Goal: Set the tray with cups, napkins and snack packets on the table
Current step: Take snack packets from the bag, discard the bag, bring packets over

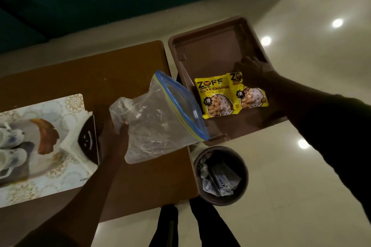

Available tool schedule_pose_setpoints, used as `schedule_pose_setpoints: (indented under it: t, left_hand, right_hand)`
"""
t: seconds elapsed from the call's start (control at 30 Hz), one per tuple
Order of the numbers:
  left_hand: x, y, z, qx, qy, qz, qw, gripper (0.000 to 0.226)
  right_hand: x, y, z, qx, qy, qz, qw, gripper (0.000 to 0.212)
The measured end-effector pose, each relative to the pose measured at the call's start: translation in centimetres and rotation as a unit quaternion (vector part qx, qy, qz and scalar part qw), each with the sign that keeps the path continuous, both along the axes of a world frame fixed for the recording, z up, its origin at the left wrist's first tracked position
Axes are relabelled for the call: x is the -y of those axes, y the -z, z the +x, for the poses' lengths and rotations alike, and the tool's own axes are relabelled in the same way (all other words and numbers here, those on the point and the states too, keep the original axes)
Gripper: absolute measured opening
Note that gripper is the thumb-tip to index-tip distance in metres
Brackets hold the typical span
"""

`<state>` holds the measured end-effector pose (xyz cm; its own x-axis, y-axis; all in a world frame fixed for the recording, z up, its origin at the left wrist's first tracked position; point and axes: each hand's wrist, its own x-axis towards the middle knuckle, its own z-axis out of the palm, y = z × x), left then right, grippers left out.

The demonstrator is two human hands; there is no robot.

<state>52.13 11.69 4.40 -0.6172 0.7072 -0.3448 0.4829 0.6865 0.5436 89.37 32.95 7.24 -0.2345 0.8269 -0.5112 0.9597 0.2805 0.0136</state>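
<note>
A brown tray (210, 46) stands right of the wooden table (112, 70). Two yellow snack packets lie in it, one (217, 98) on the left, the other (253, 96) partly overlapping it on the right. My right hand (254, 68) rests flat over the top of the right packet, fingers spread. My left hand (118, 132) grips the closed end of an empty clear zip bag (158, 118) with a blue seal, its mouth pointing toward the tray. White cups (10, 146) sit on a patterned placemat (50, 110) at the left, beside a napkin stack (74, 140).
A round brown waste bin (220, 176) with crumpled paper stands on the pale floor below the tray. A dark box (88, 138) sits by the napkins. My legs show at the bottom. A dark sofa fills the top.
</note>
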Motion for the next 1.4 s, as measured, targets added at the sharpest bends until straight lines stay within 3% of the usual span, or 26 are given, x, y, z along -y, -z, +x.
schedule_pose_setpoints:
  t: [0.13, 0.23, 0.27, 0.33, 0.4, 0.47, 0.53, 0.67, 0.8, 0.9, 0.97, 1.03, 1.13, 1.27, 1.4]
  left_hand:
    - [0.1, 0.0, -0.1, -0.010, 0.016, 0.076, 0.997, 0.070]
    - [-0.3, -0.5, -0.2, -0.051, 0.036, 0.083, 0.995, 0.078]
    - [-0.7, -0.7, -0.2, -0.058, 0.051, 0.078, 0.994, 0.076]
    - [-1.7, -1.0, -0.4, -0.018, 0.040, 0.083, 0.996, 0.068]
    - [-2.6, -1.7, 0.0, 0.071, -0.043, 0.091, 0.992, 0.059]
    - [-3.2, -2.3, 0.4, 0.187, -0.157, 0.088, 0.966, 0.057]
    - [-3.2, -2.4, 0.2, 0.319, -0.207, 0.071, 0.922, 0.065]
    - [-1.8, -2.8, -1.3, 0.478, -0.212, 0.061, 0.850, 0.075]
    - [-0.2, -3.4, -2.7, 0.430, -0.220, 0.048, 0.874, 0.057]
    - [1.4, -2.8, -3.6, 0.402, -0.172, 0.033, 0.899, 0.024]
    - [2.5, -2.5, -4.1, 0.421, -0.167, 0.033, 0.891, 0.007]
    - [4.1, -2.3, -4.8, 0.412, -0.166, 0.029, 0.895, 0.011]
    - [6.8, -1.8, -5.6, 0.333, -0.167, -0.023, 0.928, 0.011]
    - [9.1, -1.6, -3.9, 0.322, -0.160, -0.073, 0.930, 0.008]
    - [9.5, -2.5, -3.1, 0.277, -0.053, -0.068, 0.957, 0.050]
  right_hand:
    - [0.0, -0.8, -0.1, -0.142, 0.074, 0.101, 0.982, 0.047]
    - [2.4, -2.2, -3.7, -0.355, 0.173, 0.161, 0.905, 0.036]
    - [4.0, -2.7, -5.3, -0.412, 0.196, 0.136, 0.879, 0.040]
    - [7.3, -3.4, -8.6, -0.487, 0.247, -0.017, 0.837, 0.061]
    - [9.7, -3.1, -11.4, -0.515, 0.269, -0.140, 0.802, 0.067]
    - [10.6, -2.3, -13.5, -0.498, 0.243, -0.166, 0.816, 0.093]
    - [10.7, -1.7, -14.9, -0.485, 0.228, -0.147, 0.832, 0.112]
    - [10.2, -1.1, -15.8, -0.426, 0.219, -0.096, 0.873, 0.099]
    - [9.6, -1.0, -17.0, -0.377, 0.145, -0.090, 0.910, 0.042]
    - [9.8, -0.9, -18.2, -0.379, 0.117, -0.097, 0.913, 0.031]
    - [10.3, -0.5, -19.0, -0.374, 0.087, -0.091, 0.919, 0.029]
    - [10.2, -0.4, -19.5, -0.361, 0.067, -0.071, 0.928, 0.027]
    - [8.2, -0.8, -19.3, -0.315, 0.097, 0.028, 0.944, 0.027]
    - [7.2, -1.7, -20.5, -0.315, 0.046, 0.029, 0.948, 0.025]
    - [8.6, -2.6, -22.0, -0.362, -0.020, -0.005, 0.932, 0.025]
